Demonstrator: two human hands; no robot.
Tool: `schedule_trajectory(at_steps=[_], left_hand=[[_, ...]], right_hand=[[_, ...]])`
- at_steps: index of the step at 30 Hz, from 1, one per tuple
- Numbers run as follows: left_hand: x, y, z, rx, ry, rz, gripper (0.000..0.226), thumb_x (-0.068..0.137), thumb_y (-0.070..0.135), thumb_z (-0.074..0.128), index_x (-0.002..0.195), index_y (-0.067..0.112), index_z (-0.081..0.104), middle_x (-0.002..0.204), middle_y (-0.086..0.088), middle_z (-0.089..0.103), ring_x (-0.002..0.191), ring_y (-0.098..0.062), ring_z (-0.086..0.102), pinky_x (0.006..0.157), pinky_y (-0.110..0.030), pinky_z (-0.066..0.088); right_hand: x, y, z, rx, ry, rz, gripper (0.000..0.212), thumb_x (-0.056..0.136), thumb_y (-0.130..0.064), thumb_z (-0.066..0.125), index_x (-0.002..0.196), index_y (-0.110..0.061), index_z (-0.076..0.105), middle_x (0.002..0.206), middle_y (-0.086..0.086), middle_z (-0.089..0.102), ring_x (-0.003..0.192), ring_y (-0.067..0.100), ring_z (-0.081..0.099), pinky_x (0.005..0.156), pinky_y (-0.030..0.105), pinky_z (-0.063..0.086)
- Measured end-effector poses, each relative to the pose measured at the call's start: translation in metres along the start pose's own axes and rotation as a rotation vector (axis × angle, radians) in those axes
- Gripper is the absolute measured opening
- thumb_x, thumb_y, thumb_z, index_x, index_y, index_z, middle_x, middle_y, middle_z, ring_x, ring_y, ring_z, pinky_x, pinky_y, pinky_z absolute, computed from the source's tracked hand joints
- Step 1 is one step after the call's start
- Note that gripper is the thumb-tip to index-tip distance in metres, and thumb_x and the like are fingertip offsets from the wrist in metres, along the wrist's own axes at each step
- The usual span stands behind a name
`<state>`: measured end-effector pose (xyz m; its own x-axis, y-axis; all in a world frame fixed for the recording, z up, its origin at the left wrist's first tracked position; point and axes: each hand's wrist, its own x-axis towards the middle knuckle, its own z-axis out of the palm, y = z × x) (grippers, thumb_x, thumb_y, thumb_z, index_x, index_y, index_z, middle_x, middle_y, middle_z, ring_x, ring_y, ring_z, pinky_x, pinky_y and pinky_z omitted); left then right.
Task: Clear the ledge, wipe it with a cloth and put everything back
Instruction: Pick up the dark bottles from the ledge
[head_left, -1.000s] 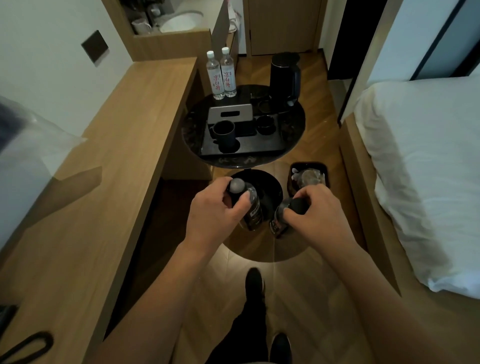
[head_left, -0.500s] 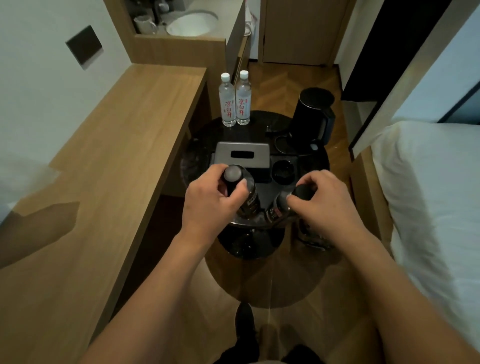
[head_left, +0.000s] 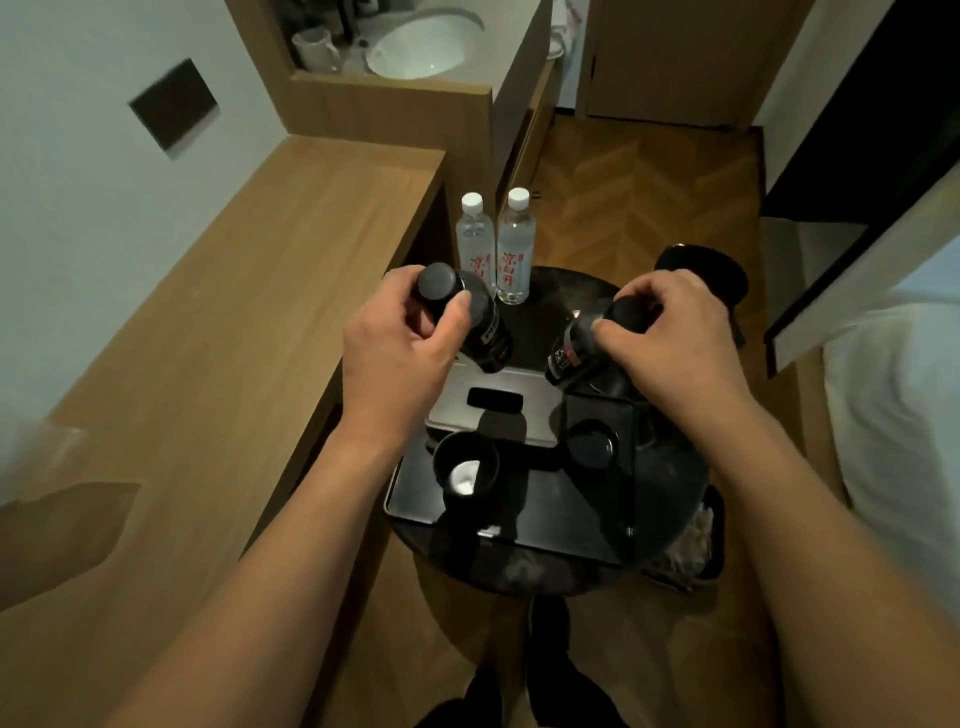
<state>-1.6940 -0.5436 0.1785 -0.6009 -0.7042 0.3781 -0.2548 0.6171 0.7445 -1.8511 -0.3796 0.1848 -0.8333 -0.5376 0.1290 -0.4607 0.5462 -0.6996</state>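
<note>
Overhead, left grip (head_left: 400, 358) around one dark bottle (head_left: 480, 325), right grip (head_left: 670, 338) around another (head_left: 571, 348).

Black round table (head_left: 670, 499), white-capped clear bottles (head_left: 514, 249) with red lettering, herringbone-patterned floor (head_left: 644, 197).

The person's forearms (head_left: 291, 545) are bare — no sleeves — with dark trousers (head_left: 519, 696) at six o'clock.
</note>
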Motion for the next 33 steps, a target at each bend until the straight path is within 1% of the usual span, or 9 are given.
schedule_trajectory(at_steps=[2,6,9,13,16,20,24,28,33], left_hand=[[0.026,-0.004,0.016,0.032,0.018,-0.006,0.019,0.095,0.033,0.068,0.106,0.017,0.066,0.068,0.01,0.051,0.062,-0.002,0.047,0.057,-0.011,0.035],[0.064,-0.025,0.049,0.05,0.029,-0.075,0.02,0.094,0.034,0.068,0.106,0.018,0.067,0.072,0.003,0.058,0.065,-0.005,0.05,0.058,-0.014,0.038],[0.085,-0.051,0.073,0.07,0.001,-0.148,0.02,0.094,0.034,0.07,0.106,0.019,0.066,0.066,0.009,0.051,0.06,0.0,0.048,0.056,-0.011,0.036],[0.109,-0.093,0.104,0.094,-0.058,-0.208,0.024,0.093,0.038,0.069,0.112,0.023,0.065,0.064,0.011,0.051,0.057,0.0,0.048,0.055,-0.011,0.033],[0.118,-0.12,0.122,0.095,-0.1,-0.242,0.024,0.093,0.037,0.069,0.112,0.023,0.065,0.066,0.011,0.052,0.059,0.002,0.05,0.055,-0.009,0.034],[0.129,-0.143,0.139,0.116,-0.121,-0.257,0.025,0.093,0.035,0.07,0.113,0.022,0.067,0.067,0.01,0.055,0.063,0.003,0.053,0.057,-0.009,0.038],[0.137,-0.158,0.149,0.132,-0.132,-0.259,0.029,0.092,0.036,0.07,0.116,0.019,0.067,0.075,0.006,0.063,0.073,-0.003,0.058,0.06,-0.009,0.04],[0.143,-0.169,0.152,0.12,-0.133,-0.292,0.027,0.092,0.036,0.07,0.114,0.02,0.067,0.068,0.009,0.057,0.062,0.0,0.052,0.057,-0.01,0.034],[0.15,-0.181,0.154,0.108,-0.13,-0.316,0.027,0.092,0.035,0.07,0.114,0.02,0.067,0.067,0.01,0.054,0.061,0.0,0.051,0.059,-0.01,0.035]], right_hand=[[0.035,0.006,0.009,0.003,-0.036,-0.017,0.021,0.081,-0.026,0.074,0.097,-0.024,0.061,0.103,-0.005,0.05,0.091,0.009,0.048,0.068,0.012,0.034],[0.094,0.017,0.04,-0.021,-0.126,-0.035,0.022,0.08,-0.024,0.074,0.099,-0.02,0.064,0.103,-0.004,0.049,0.092,0.012,0.049,0.079,0.022,0.037],[0.127,0.025,0.071,-0.045,-0.197,-0.032,0.023,0.08,-0.024,0.074,0.1,-0.019,0.065,0.104,-0.003,0.049,0.094,0.013,0.048,0.083,0.027,0.04],[0.161,0.037,0.113,-0.061,-0.26,-0.027,0.025,0.082,-0.025,0.072,0.105,-0.02,0.065,0.105,-0.004,0.048,0.095,0.013,0.047,0.085,0.025,0.038],[0.176,0.044,0.142,-0.076,-0.304,-0.032,0.029,0.082,-0.027,0.073,0.108,-0.019,0.065,0.111,-0.001,0.05,0.1,0.016,0.052,0.088,0.025,0.04],[0.189,0.05,0.168,-0.101,-0.345,-0.032,0.031,0.084,-0.025,0.071,0.112,-0.018,0.065,0.118,0.002,0.052,0.108,0.02,0.055,0.089,0.024,0.039],[0.2,0.05,0.186,-0.096,-0.361,-0.047,0.034,0.084,-0.025,0.072,0.116,-0.018,0.065,0.121,0.002,0.052,0.114,0.02,0.053,0.095,0.027,0.04],[0.207,0.05,0.199,-0.098,-0.373,-0.053,0.034,0.084,-0.023,0.072,0.117,-0.017,0.064,0.121,0.002,0.052,0.115,0.021,0.052,0.098,0.031,0.041],[0.211,0.048,0.212,-0.087,-0.364,-0.071,0.035,0.085,-0.022,0.071,0.119,-0.016,0.064,0.119,0.002,0.052,0.115,0.021,0.052,0.099,0.032,0.042]])
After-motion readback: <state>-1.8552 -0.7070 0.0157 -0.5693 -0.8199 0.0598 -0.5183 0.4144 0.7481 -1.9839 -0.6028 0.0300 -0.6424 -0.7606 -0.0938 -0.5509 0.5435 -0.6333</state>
